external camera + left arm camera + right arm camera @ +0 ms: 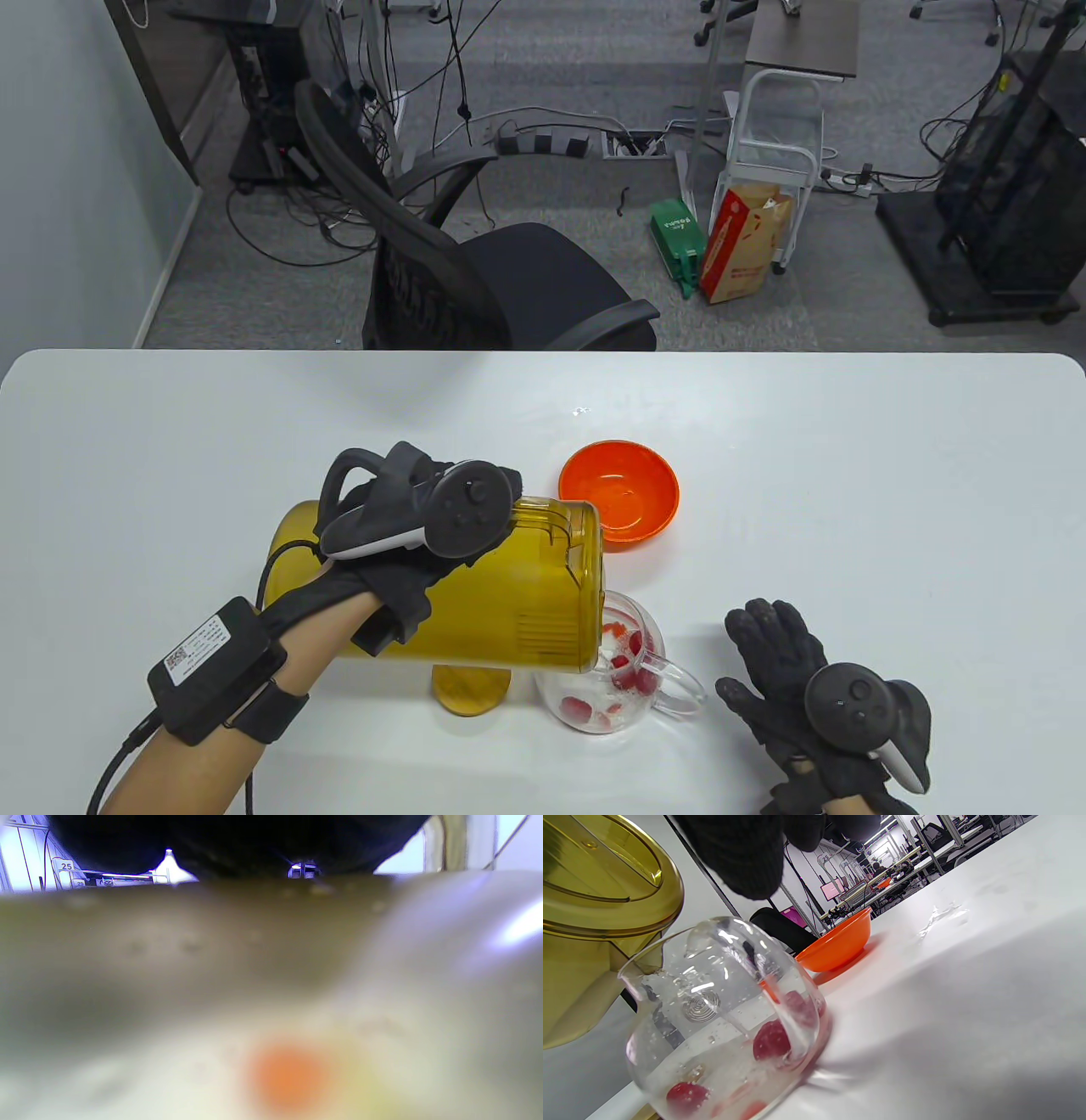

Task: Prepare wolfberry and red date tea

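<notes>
My left hand (399, 543) grips a yellow translucent pitcher (501, 594), tipped on its side with its mouth over a clear glass teapot (624, 679). The teapot stands near the table's front edge and holds water and several red dates (771, 1040). It also shows in the right wrist view (721, 1018), with the pitcher's rim (611, 891) above it. My right hand (797, 679) rests open and flat on the table just right of the teapot's handle, holding nothing. The left wrist view is a blur of the pitcher's wall (212, 955).
An empty orange bowl (619, 492) stands just behind the teapot. A yellow lid (471, 689) lies on the table under the pitcher. A small splash of water (939, 916) lies on the white table (848, 475). An office chair (475, 280) stands beyond the far edge.
</notes>
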`<state>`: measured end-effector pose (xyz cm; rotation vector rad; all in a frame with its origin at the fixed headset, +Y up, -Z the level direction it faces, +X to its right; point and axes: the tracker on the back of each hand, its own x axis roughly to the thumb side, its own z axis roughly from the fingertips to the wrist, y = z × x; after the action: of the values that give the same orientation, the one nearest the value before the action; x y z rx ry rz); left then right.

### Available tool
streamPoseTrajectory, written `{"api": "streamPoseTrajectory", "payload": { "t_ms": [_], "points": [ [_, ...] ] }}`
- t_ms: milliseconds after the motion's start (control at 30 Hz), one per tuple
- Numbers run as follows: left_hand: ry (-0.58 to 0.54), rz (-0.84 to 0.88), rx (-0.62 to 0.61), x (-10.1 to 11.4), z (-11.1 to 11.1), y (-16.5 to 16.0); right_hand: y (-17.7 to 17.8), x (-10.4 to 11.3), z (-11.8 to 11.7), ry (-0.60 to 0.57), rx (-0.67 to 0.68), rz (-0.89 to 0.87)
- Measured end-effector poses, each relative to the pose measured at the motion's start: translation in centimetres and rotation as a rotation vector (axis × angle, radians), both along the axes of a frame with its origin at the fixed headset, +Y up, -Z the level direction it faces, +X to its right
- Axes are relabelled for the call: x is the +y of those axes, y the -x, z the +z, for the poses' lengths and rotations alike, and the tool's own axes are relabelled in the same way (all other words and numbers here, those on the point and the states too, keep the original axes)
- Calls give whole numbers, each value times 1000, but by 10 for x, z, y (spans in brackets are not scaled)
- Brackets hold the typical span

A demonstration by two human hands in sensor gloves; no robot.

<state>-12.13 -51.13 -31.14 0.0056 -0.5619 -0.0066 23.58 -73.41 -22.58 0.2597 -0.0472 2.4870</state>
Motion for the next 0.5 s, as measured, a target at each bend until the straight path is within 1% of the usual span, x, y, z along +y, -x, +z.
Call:
{"api": "streamPoseTrajectory", "payload": {
  "t_ms": [500],
  "points": [
    [0, -5, 2, 1, 0, -1, 0, 0, 0, 0, 1, -2]
  ]
}}
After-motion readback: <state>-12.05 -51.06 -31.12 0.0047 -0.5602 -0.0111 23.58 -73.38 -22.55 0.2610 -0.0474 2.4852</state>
